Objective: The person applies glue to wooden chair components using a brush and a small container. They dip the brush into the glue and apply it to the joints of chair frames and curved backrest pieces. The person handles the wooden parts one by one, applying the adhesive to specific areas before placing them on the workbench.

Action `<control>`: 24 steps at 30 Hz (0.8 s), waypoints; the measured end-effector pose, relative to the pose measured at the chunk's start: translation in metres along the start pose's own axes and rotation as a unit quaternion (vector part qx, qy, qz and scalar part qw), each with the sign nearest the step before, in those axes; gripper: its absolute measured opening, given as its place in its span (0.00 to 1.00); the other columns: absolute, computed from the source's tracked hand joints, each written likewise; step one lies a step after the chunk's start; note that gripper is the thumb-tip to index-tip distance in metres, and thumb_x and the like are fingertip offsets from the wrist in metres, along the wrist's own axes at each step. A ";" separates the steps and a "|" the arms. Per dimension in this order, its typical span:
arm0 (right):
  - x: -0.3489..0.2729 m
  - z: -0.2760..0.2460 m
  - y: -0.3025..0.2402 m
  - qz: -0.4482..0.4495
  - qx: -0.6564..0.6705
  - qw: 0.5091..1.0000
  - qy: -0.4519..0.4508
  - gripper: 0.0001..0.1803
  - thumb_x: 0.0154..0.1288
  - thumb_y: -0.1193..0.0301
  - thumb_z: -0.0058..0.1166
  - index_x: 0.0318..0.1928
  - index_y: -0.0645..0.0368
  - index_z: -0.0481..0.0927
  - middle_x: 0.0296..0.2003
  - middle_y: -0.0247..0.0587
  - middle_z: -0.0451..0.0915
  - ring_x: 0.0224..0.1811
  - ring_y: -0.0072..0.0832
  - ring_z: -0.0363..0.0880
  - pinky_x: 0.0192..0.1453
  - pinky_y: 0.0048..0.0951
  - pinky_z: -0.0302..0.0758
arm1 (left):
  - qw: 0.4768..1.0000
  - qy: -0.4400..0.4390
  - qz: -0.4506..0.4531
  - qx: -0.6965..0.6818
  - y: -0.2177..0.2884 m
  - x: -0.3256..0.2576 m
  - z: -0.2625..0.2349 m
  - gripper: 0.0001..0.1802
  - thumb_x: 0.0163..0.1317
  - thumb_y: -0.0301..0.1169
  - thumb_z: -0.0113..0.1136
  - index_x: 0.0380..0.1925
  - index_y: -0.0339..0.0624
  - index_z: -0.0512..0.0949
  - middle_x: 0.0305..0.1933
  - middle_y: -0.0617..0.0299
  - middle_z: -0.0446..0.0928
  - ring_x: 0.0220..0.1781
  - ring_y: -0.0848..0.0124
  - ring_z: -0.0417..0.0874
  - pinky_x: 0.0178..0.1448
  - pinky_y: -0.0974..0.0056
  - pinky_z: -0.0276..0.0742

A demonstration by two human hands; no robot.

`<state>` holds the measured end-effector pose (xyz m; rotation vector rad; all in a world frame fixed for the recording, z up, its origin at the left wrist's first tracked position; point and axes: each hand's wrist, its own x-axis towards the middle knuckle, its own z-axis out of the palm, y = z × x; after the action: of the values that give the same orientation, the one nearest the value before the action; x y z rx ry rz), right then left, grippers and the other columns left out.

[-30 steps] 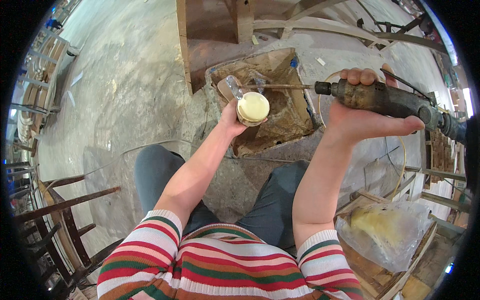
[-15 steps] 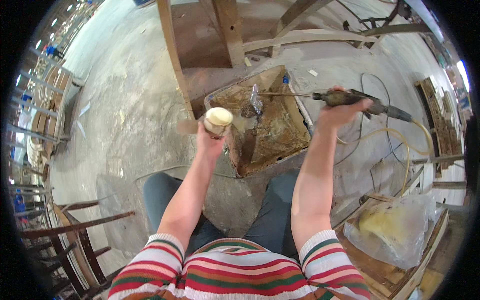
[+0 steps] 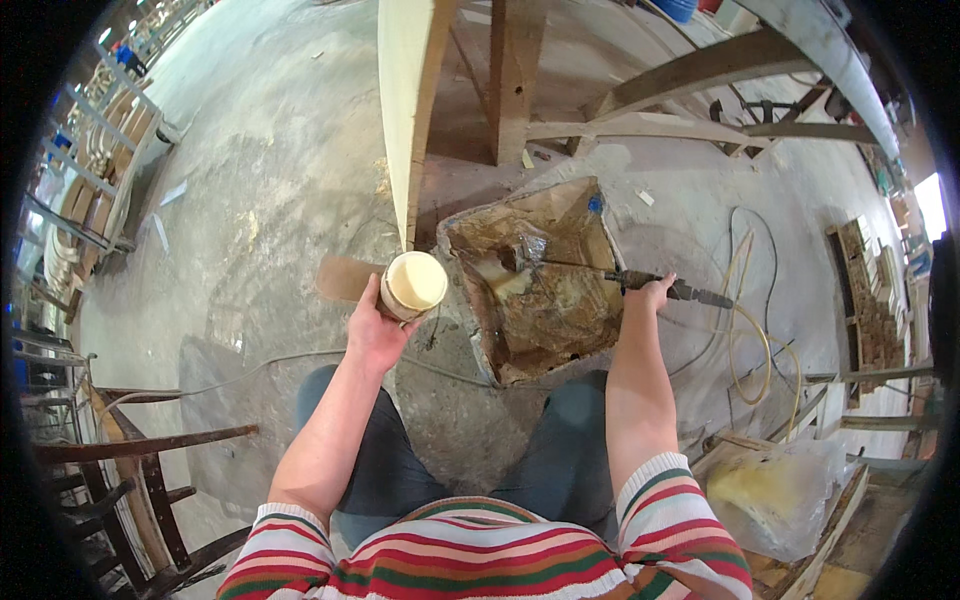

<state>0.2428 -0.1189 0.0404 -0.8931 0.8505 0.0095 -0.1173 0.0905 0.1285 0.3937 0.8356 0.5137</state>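
Observation:
My left hand (image 3: 380, 325) is closed around a cup (image 3: 415, 283) whose round, cream-coloured top faces up. A flat brown piece (image 3: 345, 278), like a paddle, sticks out to its left; whether the hand also grips that is hidden. My right hand (image 3: 655, 290) is wrapped round a dark power tool (image 3: 690, 292) with a long thin rod (image 3: 575, 264). The rod points left over a shallow box (image 3: 472, 320), its inside covered in brown, crusted stains. At the rod's far end is something shiny and silvery (image 3: 530, 247), above or touching the mess in the box.
A yellowish hose (image 3: 765, 355) loops on the floor at right. Wooden frame pieces (image 3: 515, 90) stand just beyond the box. Dark wooden chair-like parts (image 3: 150, 445) are at lower left, a clear plastic bag (image 3: 780, 495) at lower right, and stacked wood (image 3: 870, 295) at far right.
My right hand and the tool have come lower and nearer to me, with the rod over the box. My left hand has shifted left and down with the cup. The whole view has shifted.

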 end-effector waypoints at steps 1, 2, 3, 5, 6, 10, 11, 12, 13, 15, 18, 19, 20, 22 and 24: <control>0.004 -0.001 -0.001 0.025 -0.018 1.000 0.000 0.33 0.58 0.53 0.58 0.58 0.56 0.64 0.53 0.39 0.70 0.47 0.40 0.73 0.42 0.50 0.73 | 1.000 -0.004 0.000 -0.008 0.002 -0.002 0.004 0.24 0.70 0.48 0.36 0.58 0.48 0.65 0.60 0.61 0.67 0.61 0.64 0.68 0.63 0.52 0.63; 0.006 -0.004 -0.005 0.023 -0.061 0.998 -0.021 0.32 0.57 0.54 0.59 0.57 0.56 0.65 0.54 0.37 0.69 0.45 0.38 0.72 0.41 0.48 0.72 | 1.000 -0.010 -0.001 -0.015 0.006 -0.004 0.009 0.23 0.69 0.48 0.37 0.57 0.47 0.66 0.59 0.62 0.68 0.61 0.65 0.68 0.63 0.52 0.63; 0.014 -0.010 -0.013 0.011 -0.105 0.993 -0.043 0.31 0.56 0.55 0.59 0.55 0.56 0.65 0.55 0.35 0.68 0.43 0.36 0.72 0.40 0.47 0.70 | 1.000 -0.024 -0.012 -0.012 0.009 -0.001 0.009 0.23 0.69 0.48 0.37 0.56 0.47 0.66 0.58 0.62 0.68 0.60 0.65 0.69 0.63 0.52 0.64; 0.009 -0.021 -0.019 0.077 -0.168 0.976 -0.118 0.30 0.55 0.55 0.59 0.54 0.53 0.66 0.51 0.32 0.68 0.38 0.32 0.68 0.37 0.42 0.66 | 0.999 -0.028 -0.014 -0.027 0.015 -0.001 0.000 0.22 0.69 0.46 0.39 0.56 0.46 0.66 0.57 0.61 0.69 0.59 0.66 0.70 0.62 0.53 0.66; -0.004 -0.031 -0.011 0.095 -0.211 0.969 -0.082 0.28 0.54 0.51 0.58 0.51 0.50 0.69 0.45 0.29 0.67 0.34 0.29 0.64 0.35 0.38 0.66 | 0.999 -0.001 -0.009 -0.032 0.015 -0.006 -0.001 0.21 0.68 0.45 0.42 0.53 0.44 0.69 0.53 0.61 0.73 0.53 0.67 0.75 0.56 0.55 0.74; -0.039 -0.066 -0.050 0.195 -0.261 0.915 -0.237 0.09 0.62 0.60 0.50 0.32 0.50 0.73 0.20 0.30 0.71 0.24 0.27 0.71 0.30 0.35 0.71 | 0.997 0.030 -0.058 -0.035 0.015 -0.026 -0.003 0.19 0.67 0.44 0.47 0.48 0.43 0.73 0.45 0.63 0.77 0.42 0.70 0.81 0.44 0.59 0.81; -0.050 -0.078 -0.057 0.158 -0.322 0.895 -0.263 0.10 0.62 0.60 0.49 0.29 0.51 0.72 0.20 0.31 0.71 0.23 0.28 0.71 0.27 0.35 0.71 | 0.996 0.019 -0.074 -0.042 0.015 -0.033 0.001 0.18 0.66 0.44 0.48 0.47 0.43 0.73 0.44 0.63 0.78 0.43 0.70 0.80 0.45 0.59 0.81; -0.067 -0.083 -0.063 0.119 -0.383 0.869 -0.289 0.12 0.63 0.60 0.48 0.27 0.53 0.72 0.20 0.33 0.71 0.22 0.28 0.71 0.25 0.35 0.71 | 0.995 0.007 -0.088 -0.052 0.015 -0.042 0.003 0.18 0.66 0.43 0.49 0.46 0.42 0.73 0.43 0.63 0.78 0.43 0.70 0.80 0.46 0.60 0.81; -0.085 -0.088 -0.061 0.126 -0.397 0.877 -0.239 0.14 0.64 0.59 0.47 0.26 0.54 0.71 0.19 0.34 0.70 0.20 0.29 0.70 0.24 0.33 0.69 | 0.993 -0.004 -0.107 -0.046 0.015 -0.052 0.005 0.17 0.65 0.43 0.50 0.45 0.42 0.74 0.43 0.63 0.78 0.44 0.70 0.80 0.47 0.60 0.81; -0.135 -0.108 -0.048 0.090 -0.436 0.863 -0.240 0.16 0.65 0.58 0.46 0.25 0.55 0.70 0.18 0.36 0.71 0.19 0.28 0.70 0.22 0.30 0.68 | 0.990 -0.019 -0.122 -0.065 0.017 -0.075 0.001 0.16 0.64 0.42 0.52 0.43 0.42 0.75 0.41 0.63 0.79 0.40 0.72 0.81 0.42 0.64 0.80; -0.232 -0.109 -0.057 0.064 -0.531 0.788 -0.304 0.19 0.67 0.58 0.44 0.23 0.55 0.70 0.16 0.36 0.72 0.17 0.27 0.71 0.23 0.25 0.68 | 0.987 -0.042 -0.154 -0.024 0.014 -0.103 -0.035 0.17 0.64 0.43 0.52 0.42 0.42 0.76 0.42 0.62 0.79 0.41 0.73 0.80 0.42 0.67 0.78; -0.256 -0.099 -0.073 0.025 -0.552 0.758 -0.346 0.19 0.67 0.58 0.44 0.23 0.56 0.71 0.16 0.36 0.73 0.17 0.26 0.71 0.23 0.25 0.68 | 0.985 -0.018 -0.168 -0.029 0.018 -0.120 -0.034 0.17 0.64 0.43 0.53 0.43 0.41 0.76 0.43 0.62 0.79 0.42 0.72 0.80 0.44 0.66 0.78; -0.281 -0.089 -0.091 -0.011 -0.570 0.723 -0.389 0.19 0.68 0.58 0.44 0.23 0.56 0.71 0.17 0.36 0.73 0.17 0.25 0.70 0.24 0.25 0.68 | 0.983 0.009 -0.178 -0.033 0.024 -0.142 -0.029 0.17 0.64 0.42 0.53 0.43 0.41 0.76 0.43 0.61 0.79 0.43 0.72 0.80 0.46 0.65 0.77; -0.330 -0.055 -0.139 -0.106 -0.572 0.648 -0.492 0.18 0.68 0.59 0.44 0.25 0.57 0.73 0.18 0.35 0.74 0.18 0.24 0.70 0.25 0.25 0.68 | 0.982 0.042 -0.180 -0.048 0.036 -0.193 -0.025 0.18 0.63 0.42 0.54 0.45 0.41 0.75 0.45 0.61 0.78 0.46 0.70 0.80 0.50 0.63 0.76; -0.394 0.013 -0.213 -0.203 -0.526 0.635 -0.528 0.16 0.66 0.62 0.46 0.27 0.60 0.75 0.21 0.35 0.75 0.22 0.24 0.72 0.29 0.26 0.70 | 0.982 0.089 -0.149 -0.078 0.041 -0.251 -0.027 0.20 0.63 0.43 0.53 0.48 0.41 0.73 0.48 0.61 0.77 0.49 0.68 0.78 0.53 0.59 0.75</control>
<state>0.0549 -0.1195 0.4472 -1.8632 -0.6373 0.6447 -0.2903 -0.0168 0.2830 0.0746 0.9990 0.3355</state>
